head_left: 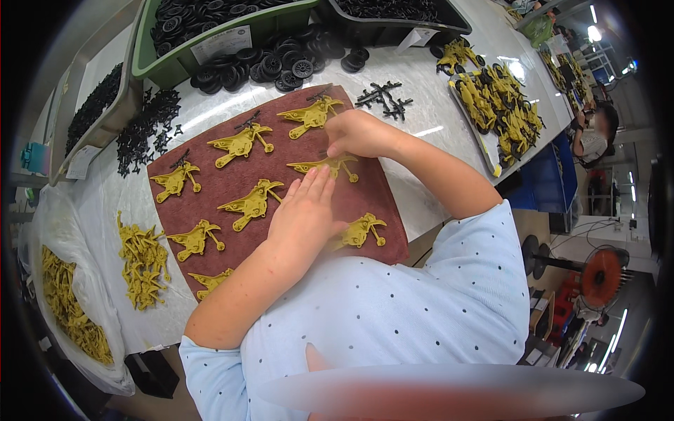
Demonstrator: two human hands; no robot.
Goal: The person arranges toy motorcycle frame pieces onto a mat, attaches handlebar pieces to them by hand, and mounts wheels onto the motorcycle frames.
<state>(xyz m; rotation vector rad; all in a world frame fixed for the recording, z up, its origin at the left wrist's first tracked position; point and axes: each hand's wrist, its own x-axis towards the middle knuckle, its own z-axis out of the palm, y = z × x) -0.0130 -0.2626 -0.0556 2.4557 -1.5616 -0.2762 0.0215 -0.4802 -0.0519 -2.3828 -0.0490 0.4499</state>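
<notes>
1. One white surface (432,98) carries a maroon cloth (217,184).
2. Beyond the cloth stands a green bin (168,64) of black toy wheels (302,68).
3. Left hand (303,214) — fingers straight, unclenched, over a yellow toy-motorcycle body (303,167) on the cloth.
4. Right hand (358,133) — fingers curled beside that body; cannot tell whether they grasp anything.

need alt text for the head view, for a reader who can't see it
A person's left hand touches a yellow part, one of several spread on a dark red cloth, with the right hand curled close beside it. Beyond the cloth, black wheels lie heaped before a green bin; loose yellow pieces are piled to its left.
</notes>
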